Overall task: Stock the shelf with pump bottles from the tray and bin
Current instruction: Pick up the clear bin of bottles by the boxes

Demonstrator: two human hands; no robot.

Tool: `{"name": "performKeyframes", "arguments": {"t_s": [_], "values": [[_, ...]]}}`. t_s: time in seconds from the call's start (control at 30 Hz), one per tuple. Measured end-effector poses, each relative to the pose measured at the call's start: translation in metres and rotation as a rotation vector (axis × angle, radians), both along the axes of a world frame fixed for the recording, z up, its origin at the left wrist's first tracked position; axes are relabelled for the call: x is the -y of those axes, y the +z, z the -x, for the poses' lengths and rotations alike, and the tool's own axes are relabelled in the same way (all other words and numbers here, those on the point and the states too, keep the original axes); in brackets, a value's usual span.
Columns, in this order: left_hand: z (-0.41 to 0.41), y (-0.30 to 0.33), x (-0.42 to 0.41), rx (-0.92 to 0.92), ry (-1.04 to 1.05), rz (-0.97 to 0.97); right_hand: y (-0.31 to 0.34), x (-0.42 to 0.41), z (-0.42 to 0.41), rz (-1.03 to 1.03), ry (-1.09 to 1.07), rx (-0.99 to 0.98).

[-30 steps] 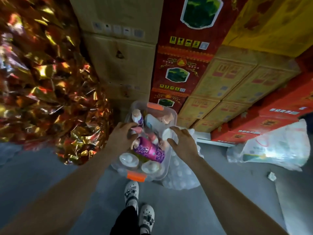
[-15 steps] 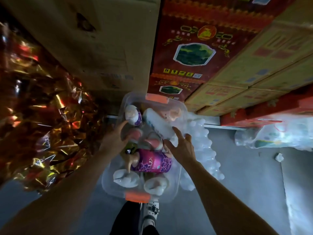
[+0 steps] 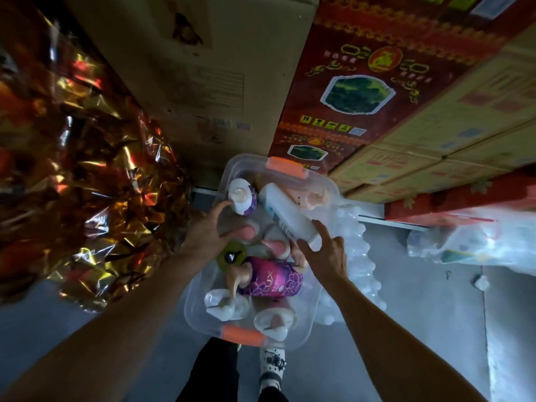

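Note:
A clear plastic bin (image 3: 317, 311) with orange latches stands low in front of me, full of pump bottles. A purple flowered bottle (image 3: 272, 281) lies on its side in the middle. A long white bottle (image 3: 285, 216) lies slanted across the far half, and a white and purple bottle (image 3: 242, 197) stands at the far left. My left hand (image 3: 207, 230) reaches in over the left rim with its thumb spread, above pink pump tops. My right hand (image 3: 324, 253) has its fingers spread, and the fingertips touch the near end of the white bottle. No shelf or tray is in view.
Crinkled gold and red foil (image 3: 87, 169) fills the left. Stacked cardboard boxes (image 3: 217, 68) and red printed cartons (image 3: 362, 91) rise behind the bin. Bubble wrap (image 3: 359, 256) lies against the bin's right side, with a plastic bag (image 3: 478, 242) further right. My shoe (image 3: 272, 364) shows below the bin.
The view has dropped closer to the bin, which now looks larger. Both hands have opened and spread over the bottles, and the right hand has slid toward the white bottle.

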State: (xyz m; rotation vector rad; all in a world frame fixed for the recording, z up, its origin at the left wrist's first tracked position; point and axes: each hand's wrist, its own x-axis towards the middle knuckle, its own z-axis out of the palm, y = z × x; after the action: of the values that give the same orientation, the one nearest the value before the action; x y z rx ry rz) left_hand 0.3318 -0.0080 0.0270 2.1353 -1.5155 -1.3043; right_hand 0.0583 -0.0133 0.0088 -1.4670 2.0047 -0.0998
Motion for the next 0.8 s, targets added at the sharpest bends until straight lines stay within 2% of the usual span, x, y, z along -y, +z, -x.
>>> {"name": "performKeyframes", "arguments": {"t_s": [0.2,0.27,0.4,0.5,0.6,0.8], "values": [[0.018,0.031,-0.054,0.133,0.03,0.1,0.03,-0.02,0.022,-0.031,0.126,0.002],[0.032,0.044,-0.076,0.153,0.086,0.166,0.042,-0.024,0.031,-0.025,0.198,-0.007],[0.058,0.062,-0.128,0.176,0.198,0.159,0.068,-0.036,0.05,-0.024,0.369,0.0],[0.081,0.069,-0.181,0.209,0.338,0.108,0.084,-0.049,0.064,-0.026,0.503,0.02],[0.107,0.077,-0.243,0.165,0.497,0.081,0.098,-0.068,0.069,-0.037,0.67,0.008],[0.151,0.091,-0.364,0.15,0.806,0.069,0.117,-0.118,0.046,-0.061,1.019,-0.047]]}}
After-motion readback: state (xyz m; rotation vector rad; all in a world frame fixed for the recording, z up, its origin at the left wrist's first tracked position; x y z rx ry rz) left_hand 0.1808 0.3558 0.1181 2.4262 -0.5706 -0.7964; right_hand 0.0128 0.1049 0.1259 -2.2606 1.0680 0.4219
